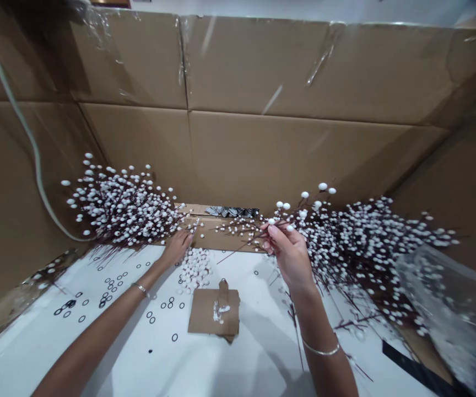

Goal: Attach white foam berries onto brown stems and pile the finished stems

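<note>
My right hand (291, 256) is closed, with thumb and fingers pinching a thin dark berry stem (242, 242) that carries white balls. One larger white ball (271, 221) shows at the fingertips. My left hand (176, 247) reaches to the far side of a pile of loose white balls (195, 269). Its fingers are bent together, and what they hold, if anything, is hidden. In front of the pile lies a cardboard piece (199, 314) with white smears, and a small cardboard strip (223, 298) rests on it.
Bunches of white-berry stems lie left (126, 204) and right (357, 237). Small black rings (114, 281) are scattered over the white tabletop (139, 364). Tall cardboard walls (263, 149) stand behind and at the sides. A clear plastic bag (448, 309) sits at right; a white cable (35, 154) hangs at left.
</note>
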`<state>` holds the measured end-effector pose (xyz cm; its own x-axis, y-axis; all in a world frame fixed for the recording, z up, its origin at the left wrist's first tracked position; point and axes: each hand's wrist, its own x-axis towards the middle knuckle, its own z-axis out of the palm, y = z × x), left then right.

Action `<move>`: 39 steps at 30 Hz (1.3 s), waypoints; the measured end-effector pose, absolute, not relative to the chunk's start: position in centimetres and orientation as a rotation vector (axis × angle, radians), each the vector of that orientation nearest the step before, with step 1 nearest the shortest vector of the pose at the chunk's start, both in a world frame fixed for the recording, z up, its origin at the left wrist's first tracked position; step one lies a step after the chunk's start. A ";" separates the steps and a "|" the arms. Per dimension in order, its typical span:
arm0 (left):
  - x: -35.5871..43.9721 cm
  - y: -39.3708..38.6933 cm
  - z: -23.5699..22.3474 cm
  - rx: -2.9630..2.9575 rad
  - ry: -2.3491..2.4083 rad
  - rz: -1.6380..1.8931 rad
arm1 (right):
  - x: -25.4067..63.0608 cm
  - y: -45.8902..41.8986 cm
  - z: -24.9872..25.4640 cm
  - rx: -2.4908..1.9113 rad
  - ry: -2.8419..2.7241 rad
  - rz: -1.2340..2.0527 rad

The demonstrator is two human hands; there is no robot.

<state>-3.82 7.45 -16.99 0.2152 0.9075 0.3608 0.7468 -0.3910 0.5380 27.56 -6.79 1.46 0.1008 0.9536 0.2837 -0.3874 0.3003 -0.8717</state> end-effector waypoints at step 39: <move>-2.0 1.0 -5.9 1.858 1.204 0.944 | 27.8 -5.5 0.7 -0.820 -1.078 1.126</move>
<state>-2.03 1.04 -5.91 0.2960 0.9358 0.1917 0.4101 -0.3057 0.8593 27.76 -5.53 0.68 0.0684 0.9666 0.2470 -0.2883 0.2562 -0.9227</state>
